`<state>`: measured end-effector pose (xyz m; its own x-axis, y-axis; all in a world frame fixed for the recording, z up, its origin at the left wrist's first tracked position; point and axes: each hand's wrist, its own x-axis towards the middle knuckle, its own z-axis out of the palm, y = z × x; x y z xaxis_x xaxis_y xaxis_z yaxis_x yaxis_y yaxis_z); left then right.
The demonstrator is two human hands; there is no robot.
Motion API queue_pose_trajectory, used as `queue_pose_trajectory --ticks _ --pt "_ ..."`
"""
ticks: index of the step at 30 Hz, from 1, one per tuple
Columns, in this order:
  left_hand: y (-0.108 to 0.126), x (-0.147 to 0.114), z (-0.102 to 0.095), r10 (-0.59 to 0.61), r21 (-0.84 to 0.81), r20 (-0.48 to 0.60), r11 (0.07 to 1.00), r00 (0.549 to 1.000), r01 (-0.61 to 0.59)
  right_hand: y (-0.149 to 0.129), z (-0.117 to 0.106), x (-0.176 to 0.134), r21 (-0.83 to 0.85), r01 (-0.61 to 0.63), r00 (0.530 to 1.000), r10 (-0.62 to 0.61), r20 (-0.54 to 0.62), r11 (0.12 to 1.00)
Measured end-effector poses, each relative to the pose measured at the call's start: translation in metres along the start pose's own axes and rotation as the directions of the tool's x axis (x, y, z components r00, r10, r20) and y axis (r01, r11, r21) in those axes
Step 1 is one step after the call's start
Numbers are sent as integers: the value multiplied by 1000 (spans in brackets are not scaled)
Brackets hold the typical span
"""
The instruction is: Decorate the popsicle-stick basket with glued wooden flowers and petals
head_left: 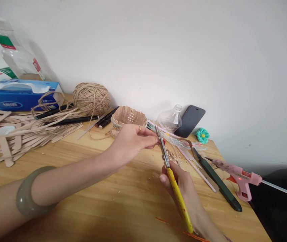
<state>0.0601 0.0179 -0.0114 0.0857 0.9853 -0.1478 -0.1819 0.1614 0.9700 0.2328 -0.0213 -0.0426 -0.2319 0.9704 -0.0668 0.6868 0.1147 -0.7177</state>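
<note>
The wooden table [133, 188] in front of you has its back edge along the wall and its right edge slanting towards you. On its left side spreads a pile of wooden sticks [5, 151]; at the right edge lies a pink glue gun [245, 185], its nozzle pointing in over the table. Between them, your scissors [173, 183] are raised over the table, long axis running from the yellow handle near you to the blade tips up towards the back edge, leaning left.

Your right hand [183, 185] is wrapped about the handle, thumb on its left side, on the near side of your other hand. Your left hand [129, 143] comes in from the left with thumb and fingers pinched together, the fingertips right at the blades' left side, so it is the nearer hand to the cutting edges. Beyond its knuckles, near the back edge, stands a small wooden basket [115, 127]. Smallest is a red bit [163, 143] just right of the blades; whether your pinch holds it, I cannot tell.
</note>
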Motion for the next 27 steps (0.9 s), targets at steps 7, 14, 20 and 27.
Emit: queue_pose_trajectory --ticks 7,14,20,27 --pt "-2 0 0 8 -25 13 1000 1000 -8 0 0 -2 10 18 1000 -18 -17 1000" --pt "-1 -2 0 -16 -49 14 999 1000 16 1 0 -1 -7 11 999 -11 -31 1000" --pt "1 -1 0 -17 -70 40 997 999 20 4 1 -2 -23 6 998 -7 -60 1000" --pt "8 -4 -4 -32 -71 87 997 996 39 10 4 -1 199 56 995 -39 -89 978"
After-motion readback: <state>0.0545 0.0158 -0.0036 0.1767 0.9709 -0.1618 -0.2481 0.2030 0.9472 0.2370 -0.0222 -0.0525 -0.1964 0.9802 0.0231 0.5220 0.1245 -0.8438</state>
